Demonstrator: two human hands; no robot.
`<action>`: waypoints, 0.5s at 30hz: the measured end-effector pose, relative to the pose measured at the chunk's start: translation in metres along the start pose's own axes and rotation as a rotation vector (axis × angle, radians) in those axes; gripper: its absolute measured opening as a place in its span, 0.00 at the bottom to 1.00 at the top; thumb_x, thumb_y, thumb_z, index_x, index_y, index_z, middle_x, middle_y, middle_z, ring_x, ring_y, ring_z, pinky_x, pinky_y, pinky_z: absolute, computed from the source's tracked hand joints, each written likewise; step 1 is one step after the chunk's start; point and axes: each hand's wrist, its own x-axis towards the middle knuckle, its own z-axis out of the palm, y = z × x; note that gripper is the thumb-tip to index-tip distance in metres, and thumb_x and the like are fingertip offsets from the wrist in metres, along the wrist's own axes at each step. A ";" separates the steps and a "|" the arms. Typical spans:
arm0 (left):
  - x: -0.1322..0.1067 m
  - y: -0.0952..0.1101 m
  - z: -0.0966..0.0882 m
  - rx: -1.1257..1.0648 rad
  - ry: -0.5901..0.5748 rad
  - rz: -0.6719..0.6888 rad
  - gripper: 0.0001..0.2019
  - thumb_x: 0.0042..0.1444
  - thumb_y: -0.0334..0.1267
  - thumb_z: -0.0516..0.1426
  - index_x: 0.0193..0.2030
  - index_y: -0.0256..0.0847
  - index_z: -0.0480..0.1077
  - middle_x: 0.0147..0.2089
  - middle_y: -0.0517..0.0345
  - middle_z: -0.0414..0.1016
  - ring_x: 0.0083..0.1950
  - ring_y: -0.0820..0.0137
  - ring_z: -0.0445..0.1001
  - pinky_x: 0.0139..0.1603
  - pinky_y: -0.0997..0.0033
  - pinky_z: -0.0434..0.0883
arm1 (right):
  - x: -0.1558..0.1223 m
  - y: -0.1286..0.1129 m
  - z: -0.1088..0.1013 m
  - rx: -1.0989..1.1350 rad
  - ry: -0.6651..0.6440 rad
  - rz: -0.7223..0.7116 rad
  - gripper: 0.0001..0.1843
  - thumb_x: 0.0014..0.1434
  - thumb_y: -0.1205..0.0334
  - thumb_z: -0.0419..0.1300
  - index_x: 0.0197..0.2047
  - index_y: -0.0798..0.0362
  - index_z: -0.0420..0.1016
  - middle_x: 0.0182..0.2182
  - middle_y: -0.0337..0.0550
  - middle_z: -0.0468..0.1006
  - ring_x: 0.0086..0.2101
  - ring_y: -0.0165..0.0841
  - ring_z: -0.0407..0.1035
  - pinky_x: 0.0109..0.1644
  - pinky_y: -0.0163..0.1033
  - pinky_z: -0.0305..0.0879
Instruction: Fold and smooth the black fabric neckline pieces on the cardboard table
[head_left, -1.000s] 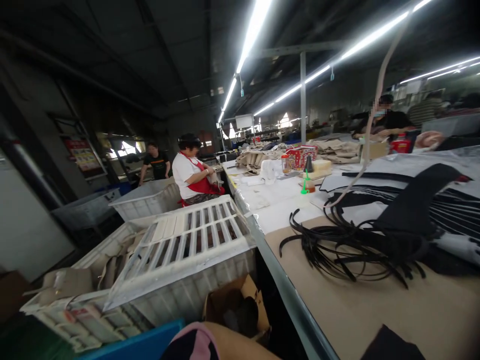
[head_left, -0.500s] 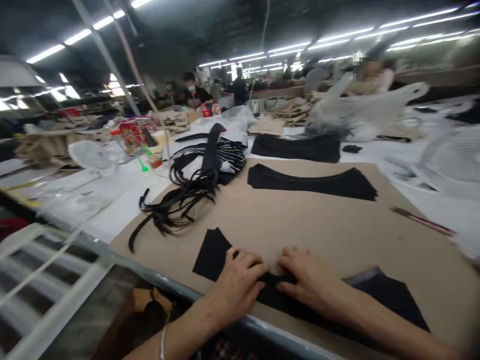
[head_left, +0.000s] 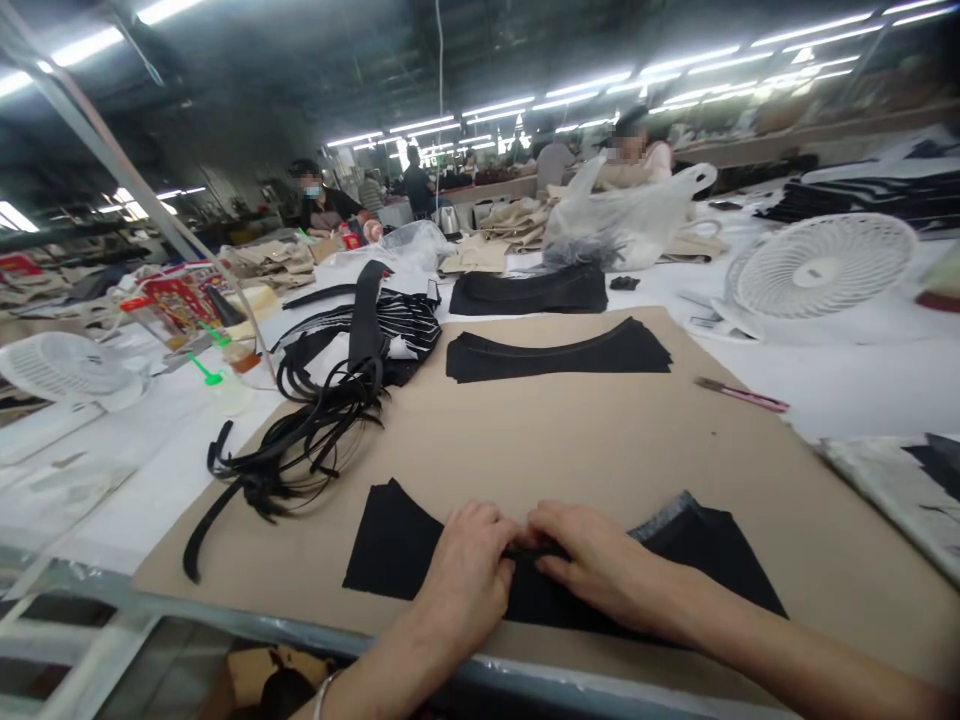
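Note:
A black curved fabric piece (head_left: 394,540) lies flat on a tan board near the table's front edge. My left hand (head_left: 476,560) pinches its inner curved edge near the middle, fingers bent down onto the cloth. Close beside it, my right hand (head_left: 581,550) grips the same edge between thumb and fingers. Right of my hands, a greyish strip (head_left: 664,515) runs along the raised edge of the piece. My fingers hide the part of the edge between them. Farther back lie a stack of similar black pieces (head_left: 555,355) and another black stack (head_left: 525,292).
Black strips (head_left: 300,455) lie tangled at left beside striped cloth (head_left: 409,325). A pink-handled brush (head_left: 742,393) rests on the board's right side. White fans (head_left: 821,270) stand on both sides. Green-capped bottles (head_left: 225,390) and a plastic bag (head_left: 622,215) sit behind. People work in the background.
The view has swung to the right, so things appear farther left. Both hands stay on the fabric's curved edge and are closer together. The strip right of them stands up more.

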 end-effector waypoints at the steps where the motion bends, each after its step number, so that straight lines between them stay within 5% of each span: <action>1: 0.002 0.001 0.001 0.014 -0.010 -0.003 0.15 0.49 0.20 0.52 0.37 0.43 0.73 0.39 0.59 0.73 0.46 0.65 0.69 0.49 0.65 0.65 | 0.000 0.000 0.001 0.005 0.006 -0.001 0.08 0.51 0.74 0.56 0.34 0.53 0.70 0.33 0.40 0.74 0.35 0.33 0.68 0.39 0.35 0.59; 9: 0.009 0.005 -0.001 0.057 -0.059 -0.026 0.15 0.47 0.19 0.51 0.33 0.41 0.73 0.35 0.58 0.73 0.41 0.66 0.71 0.43 0.69 0.68 | -0.004 0.003 0.005 0.057 0.044 -0.076 0.09 0.54 0.76 0.57 0.36 0.53 0.73 0.35 0.40 0.73 0.38 0.33 0.67 0.45 0.36 0.61; 15: 0.000 0.004 0.005 0.079 -0.045 0.035 0.17 0.55 0.21 0.49 0.36 0.43 0.75 0.36 0.58 0.74 0.41 0.68 0.73 0.44 0.71 0.71 | -0.010 0.009 0.012 -0.029 0.108 -0.189 0.07 0.60 0.74 0.55 0.34 0.55 0.70 0.35 0.42 0.71 0.38 0.34 0.65 0.43 0.37 0.62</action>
